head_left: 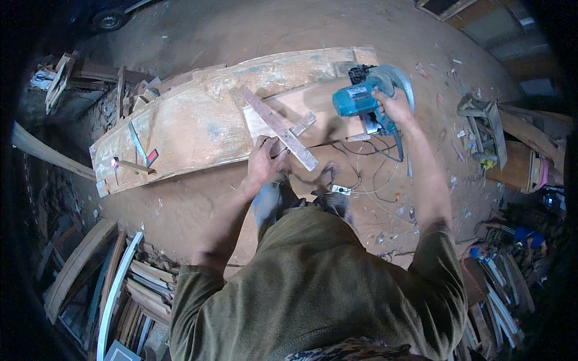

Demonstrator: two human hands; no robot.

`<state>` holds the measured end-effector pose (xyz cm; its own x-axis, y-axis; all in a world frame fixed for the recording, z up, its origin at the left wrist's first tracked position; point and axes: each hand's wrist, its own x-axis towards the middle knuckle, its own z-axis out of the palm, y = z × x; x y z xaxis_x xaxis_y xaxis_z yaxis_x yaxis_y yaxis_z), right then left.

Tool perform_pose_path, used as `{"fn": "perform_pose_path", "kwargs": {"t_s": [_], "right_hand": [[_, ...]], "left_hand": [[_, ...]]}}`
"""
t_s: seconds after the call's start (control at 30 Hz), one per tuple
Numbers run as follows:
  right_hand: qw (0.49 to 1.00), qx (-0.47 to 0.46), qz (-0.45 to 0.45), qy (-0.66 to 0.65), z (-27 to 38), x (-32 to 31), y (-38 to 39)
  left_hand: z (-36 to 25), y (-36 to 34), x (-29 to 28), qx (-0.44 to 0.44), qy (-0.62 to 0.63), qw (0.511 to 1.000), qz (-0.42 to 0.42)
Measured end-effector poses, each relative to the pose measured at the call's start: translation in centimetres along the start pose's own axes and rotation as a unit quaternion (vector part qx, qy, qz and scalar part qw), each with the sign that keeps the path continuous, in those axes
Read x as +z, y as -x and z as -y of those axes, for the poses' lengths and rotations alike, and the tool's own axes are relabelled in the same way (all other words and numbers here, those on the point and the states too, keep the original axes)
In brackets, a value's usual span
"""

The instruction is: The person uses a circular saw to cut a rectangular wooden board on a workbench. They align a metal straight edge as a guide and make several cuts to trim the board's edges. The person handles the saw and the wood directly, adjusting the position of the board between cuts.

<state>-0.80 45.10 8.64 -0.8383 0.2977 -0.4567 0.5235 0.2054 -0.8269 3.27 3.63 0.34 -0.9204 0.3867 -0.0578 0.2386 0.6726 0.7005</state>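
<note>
My right hand is wrapped round the handle of a teal circular saw. The saw sits at the right end of a pale plank, which lies on a long, worn wooden bench top. Two crossed wooden strips rest over the plank: a long strip and a shorter strip. My left hand is closed at the near end of the shorter strip, beside the bench's near edge. Its fingertips are partly hidden, and the saw's blade cannot be made out.
On the bench's left lie a wooden-handled tool and a blue-bladed square. Cables trail over the floor to a white power strip near my feet. Stacked timber stands at lower left, a small wooden stool at right.
</note>
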Motion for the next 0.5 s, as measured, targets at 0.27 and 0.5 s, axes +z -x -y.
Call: {"fn": "perform_pose_path", "kwargs": {"t_s": [0.27,0.5], "right_hand": [[0.994,-0.008,-0.112,0.004,-6.9,-9.0,17.2],[0.983,0.056,-0.17,0.034,-16.7,-13.1,26.9]], "left_hand": [[-2.5,1.8,8.7,0.075,-0.035,0.996,0.021],[-1.5,-0.5,15.8,0.125,-0.091,0.986,0.065]]}}
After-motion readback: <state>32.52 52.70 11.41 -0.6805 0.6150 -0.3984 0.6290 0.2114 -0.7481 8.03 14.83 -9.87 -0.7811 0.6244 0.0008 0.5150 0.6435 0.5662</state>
